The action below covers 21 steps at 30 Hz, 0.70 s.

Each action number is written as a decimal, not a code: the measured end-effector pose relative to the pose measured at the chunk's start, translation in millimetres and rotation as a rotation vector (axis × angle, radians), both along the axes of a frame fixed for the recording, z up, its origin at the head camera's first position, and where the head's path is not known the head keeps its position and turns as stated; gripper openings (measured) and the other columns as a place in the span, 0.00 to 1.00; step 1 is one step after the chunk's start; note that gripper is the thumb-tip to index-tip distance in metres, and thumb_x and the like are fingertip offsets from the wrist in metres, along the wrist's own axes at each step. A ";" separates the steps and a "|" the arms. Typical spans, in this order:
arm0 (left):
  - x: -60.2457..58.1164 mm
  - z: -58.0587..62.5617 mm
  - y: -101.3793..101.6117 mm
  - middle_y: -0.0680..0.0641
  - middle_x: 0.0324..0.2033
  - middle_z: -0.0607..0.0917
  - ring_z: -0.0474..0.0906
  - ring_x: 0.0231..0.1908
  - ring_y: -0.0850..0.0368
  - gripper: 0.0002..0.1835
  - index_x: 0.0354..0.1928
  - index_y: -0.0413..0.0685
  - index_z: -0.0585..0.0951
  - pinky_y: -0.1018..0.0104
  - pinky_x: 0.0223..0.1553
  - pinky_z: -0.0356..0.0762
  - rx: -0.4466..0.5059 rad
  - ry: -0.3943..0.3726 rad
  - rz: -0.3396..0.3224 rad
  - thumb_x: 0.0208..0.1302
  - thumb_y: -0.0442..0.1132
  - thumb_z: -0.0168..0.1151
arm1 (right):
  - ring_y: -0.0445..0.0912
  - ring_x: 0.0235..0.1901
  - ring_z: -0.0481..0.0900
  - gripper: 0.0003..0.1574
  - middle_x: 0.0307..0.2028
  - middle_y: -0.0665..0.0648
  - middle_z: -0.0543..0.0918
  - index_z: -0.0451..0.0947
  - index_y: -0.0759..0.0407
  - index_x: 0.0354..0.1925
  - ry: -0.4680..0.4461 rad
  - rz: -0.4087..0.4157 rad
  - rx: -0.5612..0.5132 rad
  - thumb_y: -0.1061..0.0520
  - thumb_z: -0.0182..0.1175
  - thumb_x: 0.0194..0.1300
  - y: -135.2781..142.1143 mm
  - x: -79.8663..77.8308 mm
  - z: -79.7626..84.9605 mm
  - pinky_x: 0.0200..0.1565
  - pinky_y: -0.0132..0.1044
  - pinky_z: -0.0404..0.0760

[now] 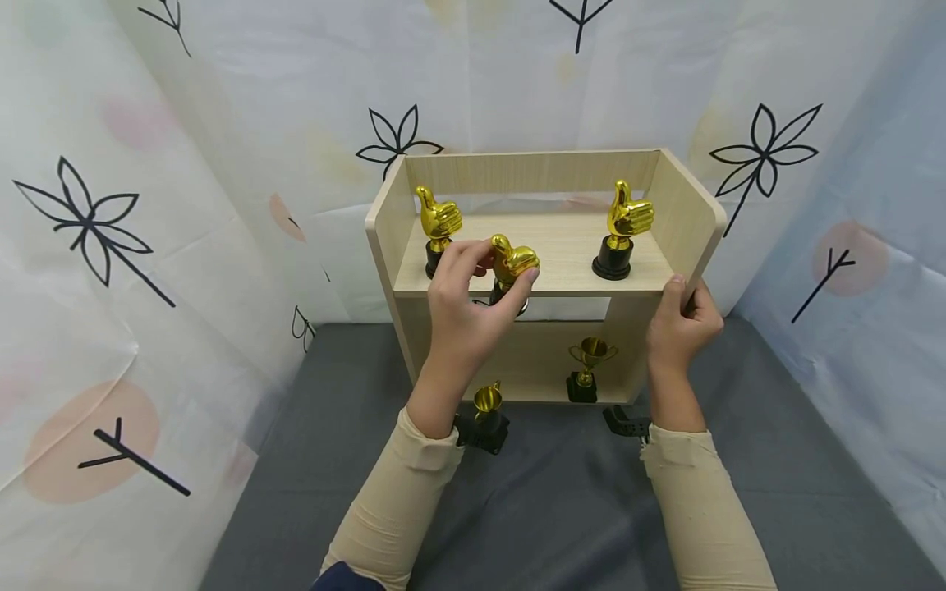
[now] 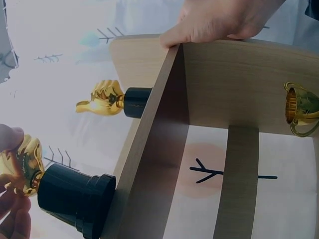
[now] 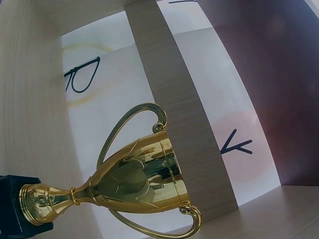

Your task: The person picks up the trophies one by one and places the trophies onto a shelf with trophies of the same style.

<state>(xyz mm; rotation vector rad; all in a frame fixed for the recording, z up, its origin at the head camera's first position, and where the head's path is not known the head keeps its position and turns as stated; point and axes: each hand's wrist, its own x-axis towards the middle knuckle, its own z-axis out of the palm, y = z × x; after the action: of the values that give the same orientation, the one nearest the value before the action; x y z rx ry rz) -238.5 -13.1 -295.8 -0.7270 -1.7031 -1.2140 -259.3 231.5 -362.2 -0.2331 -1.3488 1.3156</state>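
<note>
My left hand point(image 1: 473, 295) pinches a gold thumbs-up trophy point(image 1: 513, 259) by its gold part, fingers on one side and thumb on the other. Its black base point(image 2: 75, 201) is right at the front edge of the upper board in the left wrist view. The wooden shelf point(image 1: 532, 172) has two levels. My right hand point(image 1: 681, 324) grips the front edge of its right side panel, at the height of the upper board. On that board stand two more thumbs-up trophies, one at left point(image 1: 439, 220), partly behind my left hand, and one at right point(image 1: 628, 217).
A two-handled gold cup trophy point(image 1: 591, 353) stands on the lower level at right. Another gold cup point(image 1: 488, 400) shows beside my left wrist. Dark grey cloth point(image 1: 562, 501) covers the table, and patterned white sheets point(image 1: 244, 123) hang behind and at the sides.
</note>
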 end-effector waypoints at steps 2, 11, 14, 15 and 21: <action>-1.1 0.6 0.1 0.46 0.38 0.80 0.76 0.39 0.57 0.20 0.44 0.41 0.83 0.63 0.43 0.77 0.000 -0.005 -0.002 0.52 0.44 0.76 | 0.33 0.17 0.62 0.15 0.15 0.40 0.69 0.76 0.51 0.19 -0.006 0.000 0.000 0.55 0.60 0.63 0.4 -0.2 0.0 0.22 0.27 0.57; -5.6 1.1 0.3 0.46 0.39 0.82 0.77 0.37 0.56 0.21 0.45 0.40 0.83 0.63 0.41 0.78 0.009 -0.018 0.010 0.53 0.44 0.76 | 0.33 0.17 0.63 0.15 0.15 0.40 0.71 0.77 0.52 0.20 -0.015 0.007 -0.008 0.55 0.60 0.64 -0.5 0.8 2.5 0.22 0.27 0.58; -5.7 1.4 0.6 0.46 0.40 0.82 0.78 0.37 0.57 0.22 0.46 0.39 0.83 0.64 0.42 0.78 0.007 -0.032 0.020 0.53 0.45 0.76 | 0.32 0.17 0.63 0.15 0.15 0.40 0.71 0.77 0.52 0.20 -0.014 0.005 -0.003 0.55 0.59 0.64 -1.0 1.4 3.1 0.22 0.27 0.58; -5.8 1.5 0.8 0.45 0.41 0.82 0.78 0.38 0.57 0.22 0.47 0.39 0.83 0.65 0.42 0.78 0.006 -0.036 0.022 0.53 0.45 0.76 | 0.32 0.17 0.63 0.15 0.15 0.40 0.71 0.76 0.52 0.20 -0.014 0.005 -0.004 0.55 0.59 0.64 -1.2 1.5 3.1 0.22 0.27 0.58; -7.6 0.1 1.7 0.45 0.42 0.83 0.79 0.38 0.57 0.23 0.48 0.38 0.84 0.65 0.41 0.79 0.014 -0.044 0.014 0.54 0.45 0.75 | 0.32 0.17 0.63 0.14 0.15 0.40 0.70 0.77 0.53 0.20 0.007 0.008 -0.009 0.56 0.60 0.64 -1.1 1.6 1.6 0.22 0.27 0.58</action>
<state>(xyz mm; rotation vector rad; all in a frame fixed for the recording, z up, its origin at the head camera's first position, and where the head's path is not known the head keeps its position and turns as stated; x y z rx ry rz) -246.1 -11.4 -295.8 -0.6834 -1.7311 -1.2394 -257.7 230.4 -360.6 -0.2299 -1.3394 1.3280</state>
